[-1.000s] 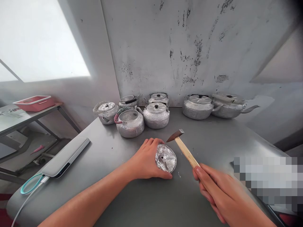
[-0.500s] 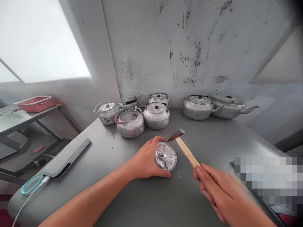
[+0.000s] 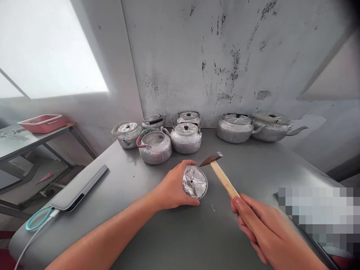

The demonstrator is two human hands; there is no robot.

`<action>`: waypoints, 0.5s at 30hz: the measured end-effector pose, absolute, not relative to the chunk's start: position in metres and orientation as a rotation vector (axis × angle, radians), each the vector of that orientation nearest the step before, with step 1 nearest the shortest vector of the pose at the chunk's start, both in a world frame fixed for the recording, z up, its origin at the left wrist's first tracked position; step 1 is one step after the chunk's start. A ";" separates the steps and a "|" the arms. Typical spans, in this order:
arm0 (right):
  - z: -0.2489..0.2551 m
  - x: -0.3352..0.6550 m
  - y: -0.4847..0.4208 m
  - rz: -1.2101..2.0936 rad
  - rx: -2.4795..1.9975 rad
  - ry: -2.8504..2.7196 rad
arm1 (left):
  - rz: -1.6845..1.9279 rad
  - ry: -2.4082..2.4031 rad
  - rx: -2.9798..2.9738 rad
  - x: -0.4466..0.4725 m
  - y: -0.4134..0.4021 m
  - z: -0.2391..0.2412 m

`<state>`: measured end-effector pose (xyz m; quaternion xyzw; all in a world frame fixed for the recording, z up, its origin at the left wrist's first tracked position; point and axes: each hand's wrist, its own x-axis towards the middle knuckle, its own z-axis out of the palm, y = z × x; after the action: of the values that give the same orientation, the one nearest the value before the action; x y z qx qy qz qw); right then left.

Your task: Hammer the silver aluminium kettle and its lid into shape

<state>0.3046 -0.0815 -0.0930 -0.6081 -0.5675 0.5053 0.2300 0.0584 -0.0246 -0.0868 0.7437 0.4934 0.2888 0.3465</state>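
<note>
My left hand [image 3: 176, 186] is closed around the edge of a round, dented silver metal lid [image 3: 196, 182] with a small hole in its middle. The lid is tilted, its face turned up toward me. In my right hand [image 3: 254, 223] is the wooden handle of a hammer [image 3: 222, 176], its dark, wedge-shaped metal head just right of the lid and apart from it. Behind the lid stands a lidless kettle [image 3: 156, 152] with a red and green wrapped handle. A lidded kettle [image 3: 186, 138] is beside it.
More dented kettles [image 3: 234, 129] line the back of the grey table [image 3: 180, 240] by the stained wall. A power bank [image 3: 80, 187] with a cable lies at the left. Farther left, a pink basket [image 3: 43, 123] sits on another table. A blurred-out patch [image 3: 320, 210] covers the right side.
My left hand and the lid have shifted slightly left and up. The hammer head has moved a little up and to the right, away from the lid.
</note>
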 end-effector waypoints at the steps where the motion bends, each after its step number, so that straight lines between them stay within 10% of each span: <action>1: -0.094 0.304 -0.082 1.376 -1.666 -1.574 | 0.757 1.275 1.913 0.058 -0.024 -0.087; 15: -0.093 0.302 -0.086 1.294 -1.631 -1.786 | 0.815 1.050 1.389 0.060 -0.007 -0.104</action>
<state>0.3017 -0.0856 -0.0927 -0.5828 -0.6383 0.4625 0.1977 0.0596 -0.0073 -0.1041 0.5923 0.4477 0.3477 0.5726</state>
